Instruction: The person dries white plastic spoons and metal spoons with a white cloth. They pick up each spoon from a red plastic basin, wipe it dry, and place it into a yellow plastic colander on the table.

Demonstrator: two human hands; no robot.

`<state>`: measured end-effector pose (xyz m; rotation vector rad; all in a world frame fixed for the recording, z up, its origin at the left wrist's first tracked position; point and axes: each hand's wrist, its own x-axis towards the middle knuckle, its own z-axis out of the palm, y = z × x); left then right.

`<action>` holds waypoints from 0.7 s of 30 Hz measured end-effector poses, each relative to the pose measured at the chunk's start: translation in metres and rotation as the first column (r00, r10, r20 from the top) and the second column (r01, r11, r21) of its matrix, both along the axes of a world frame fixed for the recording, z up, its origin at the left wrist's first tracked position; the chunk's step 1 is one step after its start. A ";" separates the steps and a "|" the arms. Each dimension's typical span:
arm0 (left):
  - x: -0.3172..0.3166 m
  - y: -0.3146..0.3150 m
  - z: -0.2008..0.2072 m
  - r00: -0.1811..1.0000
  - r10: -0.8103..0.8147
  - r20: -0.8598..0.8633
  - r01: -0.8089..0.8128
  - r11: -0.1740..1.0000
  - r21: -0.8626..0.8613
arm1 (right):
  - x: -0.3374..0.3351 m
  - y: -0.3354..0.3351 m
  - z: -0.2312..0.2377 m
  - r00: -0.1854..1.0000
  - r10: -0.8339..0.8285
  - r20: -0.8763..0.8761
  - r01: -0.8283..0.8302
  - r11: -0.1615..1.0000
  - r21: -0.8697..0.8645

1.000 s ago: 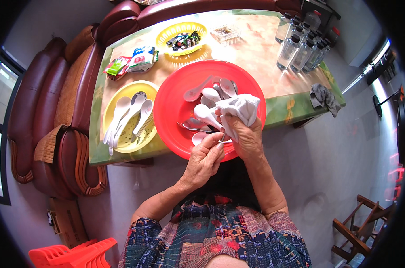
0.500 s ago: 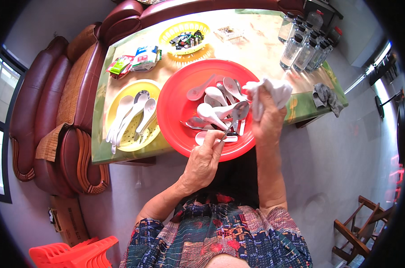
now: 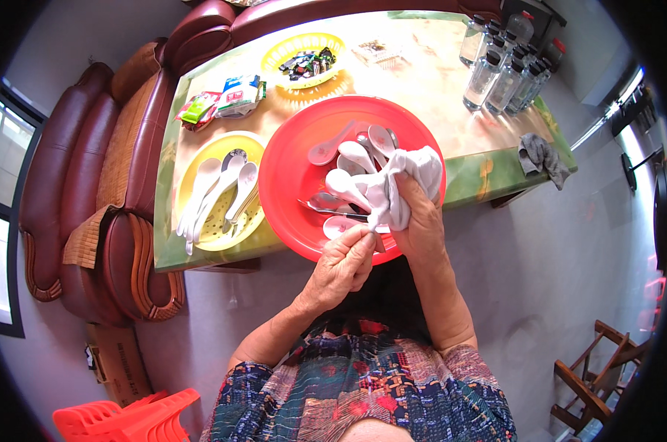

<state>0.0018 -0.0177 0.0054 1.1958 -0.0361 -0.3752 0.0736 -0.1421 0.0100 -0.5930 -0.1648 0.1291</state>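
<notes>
I see the left hand (image 3: 344,261) pinching a spoon (image 3: 355,193) handle over the red basin (image 3: 289,177); the right hand (image 3: 422,221) clutches a cloth (image 3: 414,173) around it; a loose pinch could drop the spoon onto the others.

Your left hand (image 3: 342,264) sits just below and left of the right, fingers curled inward, thumb and fingertips (image 3: 366,237) pinched together at the top. Left forearm runs down-left to the elbow, bare. Your right hand (image 3: 420,221) is raised slightly higher, back of hand toward the camera, fingers closed in a grip. Right forearm descends nearly straight. The two hands nearly touch.
</notes>
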 end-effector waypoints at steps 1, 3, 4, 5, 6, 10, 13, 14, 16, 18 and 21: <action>0.000 -0.001 0.003 1.000 0.010 -0.026 -0.010 1.000 -0.019 | 0.003 0.001 0.003 1.000 -0.003 -0.018 0.003 1.000 -0.007; -0.001 -0.002 0.004 0.997 0.020 -0.072 -0.025 0.997 -0.070 | 0.010 0.000 -0.006 0.999 0.033 -0.007 -0.033 0.999 0.029; -0.001 -0.002 0.002 0.996 0.022 -0.087 -0.030 0.994 -0.100 | 0.013 0.000 -0.004 0.999 0.042 -0.031 -0.039 0.996 0.077; 0.000 -0.002 0.001 0.994 0.022 -0.102 -0.036 0.991 -0.131 | 0.015 0.000 -0.001 0.997 0.051 -0.056 -0.044 0.991 0.125; 0.001 -0.001 0.002 0.994 0.024 -0.103 -0.039 0.988 -0.151 | 0.017 0.000 0.001 0.995 0.062 -0.079 -0.048 0.984 0.172; 0.010 -0.006 0.005 0.985 0.074 -0.155 -0.105 0.974 -0.201 | -0.001 0.005 -0.006 0.985 0.094 -0.142 -0.094 0.996 0.013; 0.014 -0.005 0.002 0.982 0.056 -0.182 -0.090 0.978 -0.186 | -0.007 0.007 -0.013 0.990 0.105 -0.097 -0.110 0.992 -0.053; 0.016 -0.005 0.002 0.983 0.031 -0.183 -0.064 0.982 -0.178 | -0.006 0.007 -0.014 0.990 0.095 -0.102 -0.100 0.993 -0.055; 0.016 0.005 0.001 0.992 0.038 0.123 -0.065 0.973 0.223 | -0.007 0.003 -0.008 0.998 0.028 -0.054 -0.036 0.985 -0.169; 0.018 0.013 -0.002 0.930 0.148 0.337 -0.269 0.899 0.346 | -0.004 -0.006 -0.005 1.000 -0.019 0.000 0.019 0.963 -0.268; 0.027 0.025 0.028 0.885 0.347 0.310 -0.421 0.881 0.215 | -0.004 -0.020 0.002 0.998 0.058 0.028 -0.044 0.931 -0.361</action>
